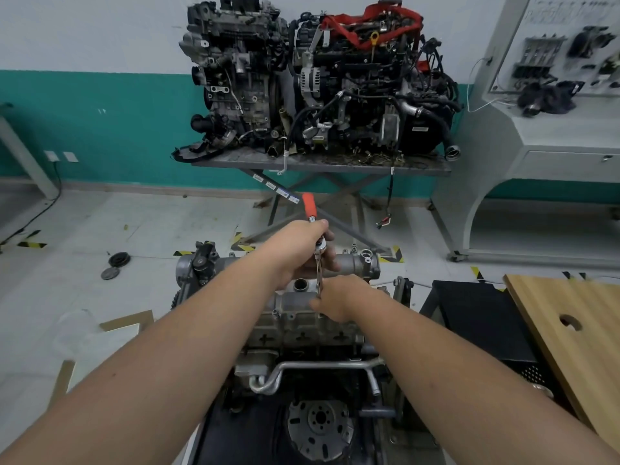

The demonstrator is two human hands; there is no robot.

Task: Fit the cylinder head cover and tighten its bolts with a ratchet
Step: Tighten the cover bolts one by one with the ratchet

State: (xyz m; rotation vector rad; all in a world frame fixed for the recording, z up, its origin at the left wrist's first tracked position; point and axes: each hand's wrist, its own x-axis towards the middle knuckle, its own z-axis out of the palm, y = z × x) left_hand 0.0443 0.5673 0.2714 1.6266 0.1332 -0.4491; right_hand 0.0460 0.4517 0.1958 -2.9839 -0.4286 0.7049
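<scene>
Cover (pixel 295 307) seated on the engine, below both hands. Left hand (pixel 298 250) clenched round the ratchet (pixel 313 226) near its head; right hand (pixel 335 298) pinching the extension's foot. Best to keep the extension upright, socket square on the bolt, swinging in short, even strokes.

I can read no text anywhere: the small white labels (pixel 275 188) on the stand's crossed leg and the printing on the white display board (pixel 570 15) at my right are too blurred to make out
</scene>
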